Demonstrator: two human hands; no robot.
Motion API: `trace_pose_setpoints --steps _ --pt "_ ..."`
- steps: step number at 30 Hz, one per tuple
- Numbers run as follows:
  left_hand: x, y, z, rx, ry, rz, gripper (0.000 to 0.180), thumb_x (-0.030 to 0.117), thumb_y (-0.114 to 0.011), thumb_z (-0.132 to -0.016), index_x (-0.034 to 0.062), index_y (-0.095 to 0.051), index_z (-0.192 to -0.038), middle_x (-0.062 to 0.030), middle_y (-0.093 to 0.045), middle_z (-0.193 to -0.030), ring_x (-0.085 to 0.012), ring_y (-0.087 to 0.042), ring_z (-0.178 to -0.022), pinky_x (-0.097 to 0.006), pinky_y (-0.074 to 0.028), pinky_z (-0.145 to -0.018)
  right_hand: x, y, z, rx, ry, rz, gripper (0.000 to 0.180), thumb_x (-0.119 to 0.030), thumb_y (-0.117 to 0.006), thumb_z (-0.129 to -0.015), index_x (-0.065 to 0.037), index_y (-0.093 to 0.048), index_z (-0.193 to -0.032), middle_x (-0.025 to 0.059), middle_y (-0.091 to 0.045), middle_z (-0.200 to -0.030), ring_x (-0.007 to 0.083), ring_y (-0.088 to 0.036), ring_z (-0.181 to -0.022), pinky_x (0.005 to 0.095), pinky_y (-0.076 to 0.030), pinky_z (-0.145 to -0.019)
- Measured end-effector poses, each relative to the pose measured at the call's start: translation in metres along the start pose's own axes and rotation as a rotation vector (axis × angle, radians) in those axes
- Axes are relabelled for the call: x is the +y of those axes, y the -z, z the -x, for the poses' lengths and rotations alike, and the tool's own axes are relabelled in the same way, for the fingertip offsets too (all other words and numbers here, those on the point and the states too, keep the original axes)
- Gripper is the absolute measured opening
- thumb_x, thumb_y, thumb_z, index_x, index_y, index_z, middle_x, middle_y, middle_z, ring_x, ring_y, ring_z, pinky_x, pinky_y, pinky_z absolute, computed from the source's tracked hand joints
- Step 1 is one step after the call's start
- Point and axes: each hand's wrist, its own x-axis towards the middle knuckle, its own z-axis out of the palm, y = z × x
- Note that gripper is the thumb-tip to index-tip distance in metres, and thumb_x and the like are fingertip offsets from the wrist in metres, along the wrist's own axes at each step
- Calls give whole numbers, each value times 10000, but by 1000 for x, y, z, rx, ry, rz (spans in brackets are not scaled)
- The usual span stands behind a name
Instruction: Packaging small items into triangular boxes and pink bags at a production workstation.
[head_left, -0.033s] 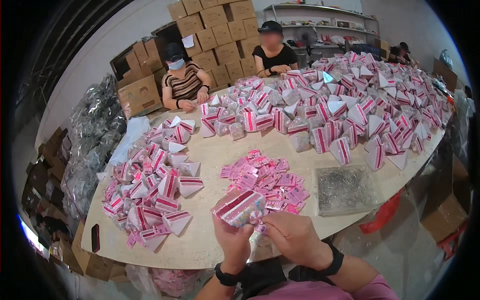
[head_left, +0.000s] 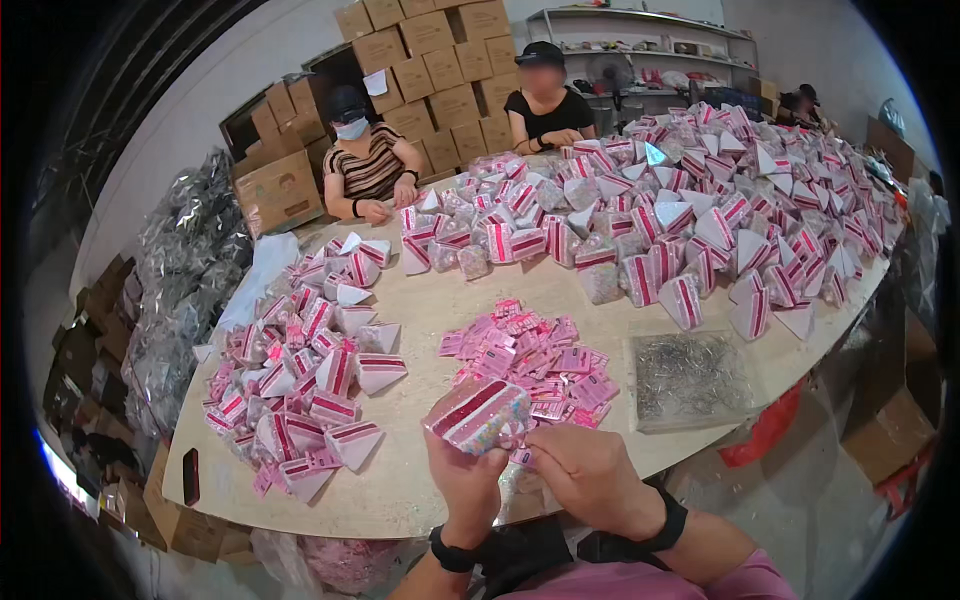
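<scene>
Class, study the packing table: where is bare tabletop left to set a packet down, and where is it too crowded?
Bare table shows between the left wedge-box pile and the pink card heap, and in a strip between that heap and the far pile of packets. The near-left corner around the dark phone is free. The far right side is crowded.

people at the far side of the table (head_left: 400, 490): 2 | clear box of pins (head_left: 690, 378), right of middle: 1 | pink wedge packs: too many to count

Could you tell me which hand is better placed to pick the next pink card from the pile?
Probably the right hand: it lies just below the pink cards, while the left hand holds the wedge-shaped packet.
</scene>
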Motion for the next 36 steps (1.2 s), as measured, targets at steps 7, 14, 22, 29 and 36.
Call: trace_pose_setpoints --steps 7,14,22,29,36 --pt "-10 5 2 -3 -144 -133 776 269 -766 -735 -24 -314 -1293 -169 -395 -1315 -265 -403 -1233 -407 -326 -1041 3 -2 1 2 28 121 150 -46 -571 -786 -10 -591 -931 140 -599 -786 313 -598 -678 388 -475 -570" --pt "-12 -4 3 30 -178 -193 790 292 -770 -741 -27 -314 -1302 -166 -398 -1306 -268 -409 -1217 -398 -324 -1030 9 -7 2 43 21 175 109 -50 -559 -779 -23 -563 -884 116 -545 -719 295 -565 -620 388 -444 -527" --pt "-18 -9 3 68 -214 -176 709 236 -763 -746 6 -360 -1282 -140 -453 -1269 -252 -463 -1163 -382 -383 -984 15 -10 2 77 69 209 76 -58 -564 -743 -32 -523 -801 93 -490 -662 276 -551 -584 375 -436 -497" --pt "-20 -5 5 26 -149 -183 744 204 -772 -739 -8 -330 -1298 -145 -423 -1288 -246 -438 -1183 -368 -390 -966 19 -11 1 58 53 176 77 -65 -563 -746 -37 -516 -800 99 -513 -680 282 -561 -602 379 -445 -504" --pt "-23 1 5 -33 -115 -212 734 139 -767 -740 -3 -321 -1305 -134 -415 -1290 -228 -437 -1184 -365 -362 -997 29 -19 3 40 -139 50 181 -63 -577 -789 -29 -563 -967 106 -578 -742 277 -582 -590 341 -466 -538"
